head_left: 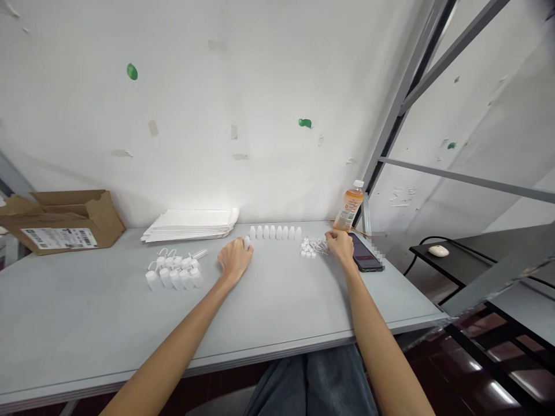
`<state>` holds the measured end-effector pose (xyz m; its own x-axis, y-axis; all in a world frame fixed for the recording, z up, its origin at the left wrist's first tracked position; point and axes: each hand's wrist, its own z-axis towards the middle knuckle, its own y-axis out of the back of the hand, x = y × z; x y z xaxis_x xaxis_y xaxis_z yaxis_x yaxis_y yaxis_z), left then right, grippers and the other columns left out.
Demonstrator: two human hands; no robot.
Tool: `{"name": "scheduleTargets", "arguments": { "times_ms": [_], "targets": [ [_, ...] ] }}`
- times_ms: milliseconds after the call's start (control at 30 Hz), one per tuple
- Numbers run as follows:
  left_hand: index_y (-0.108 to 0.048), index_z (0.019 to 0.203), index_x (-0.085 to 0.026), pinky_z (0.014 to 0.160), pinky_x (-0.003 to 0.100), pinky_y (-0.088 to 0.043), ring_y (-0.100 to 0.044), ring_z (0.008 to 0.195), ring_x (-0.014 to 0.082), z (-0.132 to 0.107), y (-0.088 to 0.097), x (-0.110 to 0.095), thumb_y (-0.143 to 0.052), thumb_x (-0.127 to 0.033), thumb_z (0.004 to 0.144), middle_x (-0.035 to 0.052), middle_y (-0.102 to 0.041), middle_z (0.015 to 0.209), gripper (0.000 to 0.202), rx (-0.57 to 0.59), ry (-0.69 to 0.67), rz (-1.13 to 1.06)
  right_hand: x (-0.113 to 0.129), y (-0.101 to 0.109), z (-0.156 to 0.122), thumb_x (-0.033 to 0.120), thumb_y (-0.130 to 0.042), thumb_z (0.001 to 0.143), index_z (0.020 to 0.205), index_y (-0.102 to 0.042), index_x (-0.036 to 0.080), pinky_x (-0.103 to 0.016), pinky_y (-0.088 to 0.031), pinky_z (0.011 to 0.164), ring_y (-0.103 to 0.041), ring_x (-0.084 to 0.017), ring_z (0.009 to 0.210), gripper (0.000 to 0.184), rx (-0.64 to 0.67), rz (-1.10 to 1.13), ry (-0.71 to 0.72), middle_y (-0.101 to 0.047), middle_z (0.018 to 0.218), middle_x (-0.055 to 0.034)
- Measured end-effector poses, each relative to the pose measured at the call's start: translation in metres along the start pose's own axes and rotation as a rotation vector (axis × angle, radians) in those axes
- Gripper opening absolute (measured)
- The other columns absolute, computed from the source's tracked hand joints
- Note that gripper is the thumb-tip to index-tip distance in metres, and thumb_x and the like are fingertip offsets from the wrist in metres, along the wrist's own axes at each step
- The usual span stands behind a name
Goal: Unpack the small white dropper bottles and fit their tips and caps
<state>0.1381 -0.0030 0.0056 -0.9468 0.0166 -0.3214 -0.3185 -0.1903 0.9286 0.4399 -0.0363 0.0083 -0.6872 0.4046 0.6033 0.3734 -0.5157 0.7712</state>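
Observation:
My left hand [235, 258] is closed at the left end of a row of small white bottles [273, 233], its fingertips around one small white bottle [247, 240] that is mostly hidden. The row stands upright without caps, near the wall. My right hand [340, 245] is pinched at the edge of a tangle of thin white cords [321, 247]; what lies between its fingertips is too small to make out. Beside the cords sit several small white caps [308, 249]. To the left of my left hand stands a group of capped white bottles [176, 278], some with cord loops on top.
A stack of white sheets [191, 224] lies against the wall, with an open cardboard box [65, 222] at far left. A phone [365, 254] and an orange drink bottle [350, 207] are by my right hand. Metal frame posts [385, 133] rise at the table's right end.

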Motion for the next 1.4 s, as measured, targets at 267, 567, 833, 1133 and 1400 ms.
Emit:
{"name": "scheduleTargets", "arguments": {
  "times_ms": [267, 567, 833, 1133, 1400],
  "targets": [
    [-0.071, 0.098, -0.018, 0.077, 0.041, -0.049, -0.066, 0.102, 0.0355, 0.024, -0.005, 0.007, -0.049, -0.033, 0.088, 0.0179, -0.069, 0.113, 0.029, -0.024, 0.065, 0.033, 0.002, 0.001, -0.004, 0.037, -0.049, 0.09, 0.098, -0.077, 0.024, -0.027, -0.047, 0.078, -0.07, -0.022, 0.087, 0.031, -0.031, 0.029, 0.012, -0.075, 0.086, -0.0077],
    [-0.073, 0.097, -0.019, 0.081, 0.039, -0.051, -0.064, 0.108, 0.0333, 0.045, -0.011, 0.001, -0.053, -0.033, 0.087, 0.0165, -0.067, 0.119, 0.027, 0.007, 0.031, 0.01, 0.002, 0.001, -0.003, 0.043, -0.041, 0.095, 0.096, -0.076, 0.021, -0.027, -0.047, 0.078, -0.069, -0.02, 0.081, 0.041, -0.037, 0.113, -0.004, -0.074, 0.084, -0.0079],
    [-0.074, 0.098, -0.021, 0.081, 0.039, -0.051, -0.065, 0.106, 0.0327, 0.042, -0.01, 0.0, -0.054, -0.034, 0.086, 0.0148, -0.068, 0.118, 0.027, 0.008, 0.014, -0.014, 0.001, 0.002, -0.003, 0.044, -0.04, 0.095, 0.094, -0.077, 0.022, -0.028, -0.047, 0.079, -0.069, -0.02, 0.079, 0.043, -0.035, 0.137, -0.014, -0.071, 0.07, -0.0059],
    [-0.069, 0.107, -0.016, 0.082, 0.036, -0.05, -0.063, 0.109, 0.0321, 0.013, 0.031, -0.009, -0.057, -0.027, 0.084, 0.0174, -0.063, 0.125, 0.028, -0.014, -0.019, -0.024, 0.005, 0.007, -0.007, 0.044, -0.04, 0.095, 0.094, -0.076, 0.021, -0.032, -0.045, 0.08, -0.069, -0.025, 0.085, 0.043, -0.007, 0.125, -0.059, -0.071, 0.066, -0.0075],
    [-0.072, 0.106, -0.028, 0.093, 0.032, -0.046, -0.064, 0.101, 0.0223, -0.014, 0.137, 0.038, -0.057, -0.045, 0.087, 0.0018, -0.07, 0.111, 0.029, -0.114, -0.348, -0.15, 0.006, 0.007, -0.006, 0.041, -0.042, 0.095, 0.098, -0.076, 0.02, -0.033, -0.044, 0.079, -0.067, -0.028, 0.093, 0.04, 0.007, 0.094, -0.049, -0.072, 0.07, -0.0091]
  ]
}}
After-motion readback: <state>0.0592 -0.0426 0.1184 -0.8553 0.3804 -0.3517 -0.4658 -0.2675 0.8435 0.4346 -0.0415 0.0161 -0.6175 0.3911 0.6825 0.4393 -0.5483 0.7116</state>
